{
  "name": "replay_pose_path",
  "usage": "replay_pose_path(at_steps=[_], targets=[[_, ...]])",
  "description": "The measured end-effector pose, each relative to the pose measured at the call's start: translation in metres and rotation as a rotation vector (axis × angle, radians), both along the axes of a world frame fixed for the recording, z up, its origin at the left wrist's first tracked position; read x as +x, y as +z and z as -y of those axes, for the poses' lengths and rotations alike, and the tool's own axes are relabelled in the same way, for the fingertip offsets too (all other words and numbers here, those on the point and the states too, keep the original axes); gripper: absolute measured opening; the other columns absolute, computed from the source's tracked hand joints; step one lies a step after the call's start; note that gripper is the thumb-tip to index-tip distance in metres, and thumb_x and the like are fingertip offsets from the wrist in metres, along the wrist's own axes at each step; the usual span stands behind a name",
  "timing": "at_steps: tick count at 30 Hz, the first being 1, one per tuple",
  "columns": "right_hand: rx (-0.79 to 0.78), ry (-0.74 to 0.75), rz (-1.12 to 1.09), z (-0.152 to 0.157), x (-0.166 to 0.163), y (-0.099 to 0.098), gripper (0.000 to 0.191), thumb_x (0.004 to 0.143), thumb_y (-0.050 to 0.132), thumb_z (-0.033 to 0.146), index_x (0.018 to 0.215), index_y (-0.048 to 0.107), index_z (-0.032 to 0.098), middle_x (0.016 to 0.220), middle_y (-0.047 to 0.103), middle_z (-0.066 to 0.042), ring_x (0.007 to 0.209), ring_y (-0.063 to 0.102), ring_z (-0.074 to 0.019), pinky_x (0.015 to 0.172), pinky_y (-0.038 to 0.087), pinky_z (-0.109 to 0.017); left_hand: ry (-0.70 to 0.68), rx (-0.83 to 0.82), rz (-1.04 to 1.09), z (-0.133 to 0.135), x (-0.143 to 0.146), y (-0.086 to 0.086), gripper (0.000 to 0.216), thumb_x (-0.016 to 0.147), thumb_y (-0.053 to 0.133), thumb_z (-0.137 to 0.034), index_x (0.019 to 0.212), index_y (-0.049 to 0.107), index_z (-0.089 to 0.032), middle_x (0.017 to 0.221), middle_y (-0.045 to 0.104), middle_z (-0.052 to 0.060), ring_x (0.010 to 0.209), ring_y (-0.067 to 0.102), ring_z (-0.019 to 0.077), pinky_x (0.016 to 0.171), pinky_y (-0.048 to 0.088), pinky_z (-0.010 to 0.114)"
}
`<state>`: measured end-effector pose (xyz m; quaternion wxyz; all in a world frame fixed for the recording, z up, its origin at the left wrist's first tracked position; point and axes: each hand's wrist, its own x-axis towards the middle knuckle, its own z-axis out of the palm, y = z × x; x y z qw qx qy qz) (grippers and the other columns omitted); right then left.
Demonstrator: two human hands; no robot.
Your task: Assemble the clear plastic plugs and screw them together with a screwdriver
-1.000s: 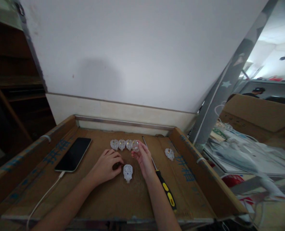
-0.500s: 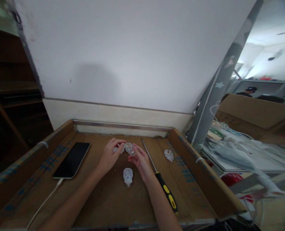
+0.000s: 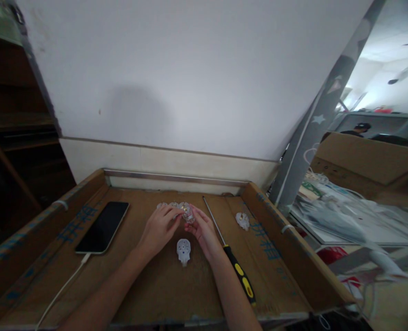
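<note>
My right hand is closed around a clear plastic plug part with brass-coloured metal in it. The fingers of my left hand are pinched together against the left side of that part. Just behind my fingers, several similar clear parts lie in a row, partly covered by my left hand. A whitish plug cover with small holes lies on the cardboard between my forearms. To the right of my right hand rests a screwdriver with a black and yellow handle.
Another clear plug part lies at the right. A phone with a white cable is at the left. The cardboard tray has raised sides. A wall stands behind it; a cluttered table and a person are farther right.
My left hand has shifted from the loose parts rightward to the part in my right hand. The row of parts behind it shows more now. The view has moved slightly.
</note>
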<state>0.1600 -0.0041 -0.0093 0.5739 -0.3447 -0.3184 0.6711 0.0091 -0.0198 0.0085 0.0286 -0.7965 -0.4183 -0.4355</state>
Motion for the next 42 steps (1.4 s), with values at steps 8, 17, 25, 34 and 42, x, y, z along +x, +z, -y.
replay_pose_path(at_steps=[8, 17, 25, 34, 42], targets=[[0.005, -0.016, 0.009, 0.0, -0.002, -0.001, 0.051, 0.055, 0.081, 0.039, 0.098, 0.067, 0.017, 0.079, 0.07, -0.004, 0.047, 0.059, -0.0096, 0.046, 0.051, -0.024, 0.023, 0.019, -0.07, 0.0, -0.002, -0.005, 0.019, 0.087, 0.05, -0.015, 0.101, 0.061, -0.022, 0.094, 0.065, 0.004, 0.089, 0.058, 0.02, 0.081, 0.046, 0.035], [-0.008, -0.004, 0.035, 0.002, 0.0, 0.004, 0.052, 0.052, 0.082, 0.04, 0.096, 0.066, 0.017, 0.072, 0.07, -0.001, 0.044, 0.058, -0.0092, 0.044, 0.05, -0.022, 0.049, 0.011, -0.112, 0.003, 0.0, -0.003, 0.016, 0.086, 0.051, -0.017, 0.098, 0.061, -0.022, 0.091, 0.065, 0.003, 0.086, 0.058, 0.0204, 0.08, 0.045, 0.036], [-0.016, 0.023, 0.027, 0.004, -0.002, 0.005, 0.05, 0.051, 0.083, 0.037, 0.094, 0.066, 0.017, 0.073, 0.07, -0.001, 0.045, 0.058, -0.0094, 0.045, 0.052, -0.024, 0.037, 0.037, -0.118, 0.003, 0.001, -0.003, 0.015, 0.087, 0.051, -0.018, 0.098, 0.06, -0.022, 0.09, 0.067, 0.003, 0.085, 0.059, 0.0201, 0.078, 0.046, 0.034], [-0.044, -0.082, -0.068, 0.001, 0.004, 0.008, 0.047, 0.054, 0.081, 0.035, 0.094, 0.064, 0.019, 0.072, 0.07, 0.0, 0.048, 0.058, -0.0095, 0.05, 0.052, -0.023, 0.096, -0.002, 0.039, 0.003, 0.001, -0.003, 0.019, 0.086, 0.053, -0.023, 0.103, 0.058, -0.02, 0.097, 0.068, 0.005, 0.089, 0.06, 0.0205, 0.08, 0.046, 0.034], [-0.086, -0.228, -0.129, -0.004, 0.011, 0.003, 0.033, 0.062, 0.074, 0.031, 0.091, 0.064, 0.02, 0.071, 0.067, 0.002, 0.05, 0.056, -0.0095, 0.049, 0.049, -0.023, -0.001, -0.107, -0.324, -0.011, 0.015, -0.013, 0.015, 0.079, 0.058, -0.016, 0.09, 0.065, -0.025, 0.092, 0.066, 0.003, 0.091, 0.057, 0.0227, 0.086, 0.039, 0.041]])
